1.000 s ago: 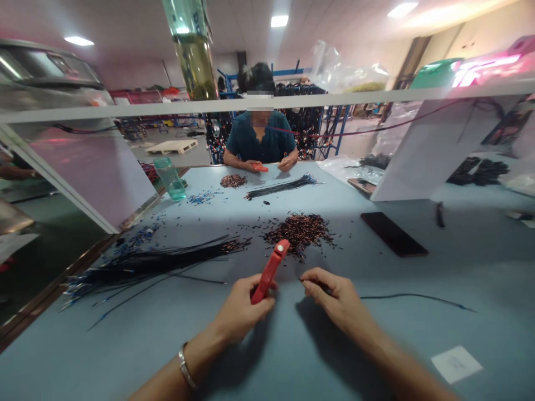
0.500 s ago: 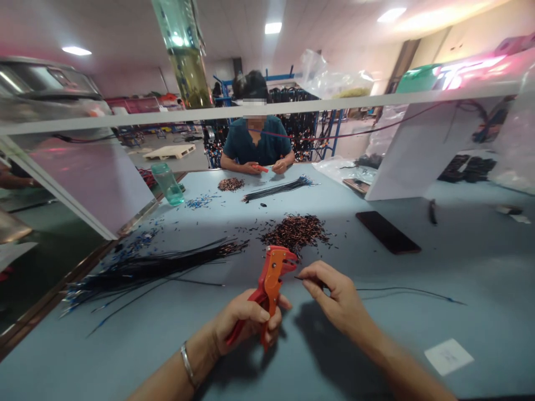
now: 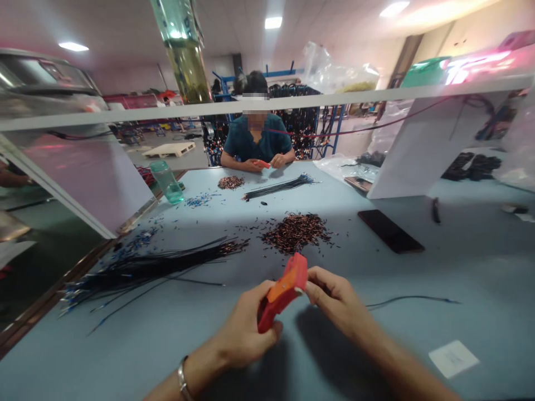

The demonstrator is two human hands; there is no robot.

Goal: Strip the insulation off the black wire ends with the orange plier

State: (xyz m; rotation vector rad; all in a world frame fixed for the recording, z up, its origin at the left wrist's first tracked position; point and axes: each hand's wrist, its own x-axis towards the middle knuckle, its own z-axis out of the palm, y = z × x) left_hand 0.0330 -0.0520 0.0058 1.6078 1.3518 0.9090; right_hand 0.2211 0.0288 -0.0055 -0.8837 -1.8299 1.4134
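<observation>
My left hand [image 3: 253,326] is closed round a red and orange wire stripper [image 3: 284,291], its head tilted up and to the right. My right hand [image 3: 334,295] pinches a thin black wire [image 3: 412,297] close against the stripper's jaws. The wire's near end is hidden behind the tool and my fingers; its far part trails right to a blue-tipped end. Beyond the stripper lies a heap of short black and copper bits [image 3: 296,233]. To the left rests a bundle of black wires [image 3: 167,263] with blue ends.
A dark phone [image 3: 390,231] lies at right, with a white paper square [image 3: 453,358] nearer me. Across the table a person [image 3: 257,142] holds a red tool [image 3: 262,164]. A green bottle [image 3: 166,182] stands at the left edge. A white shelf [image 3: 292,107] spans the table.
My left hand has turned the wire stripper, tipping its head to the right. My right hand and the wire have come up against its jaws; before, there was a gap.
</observation>
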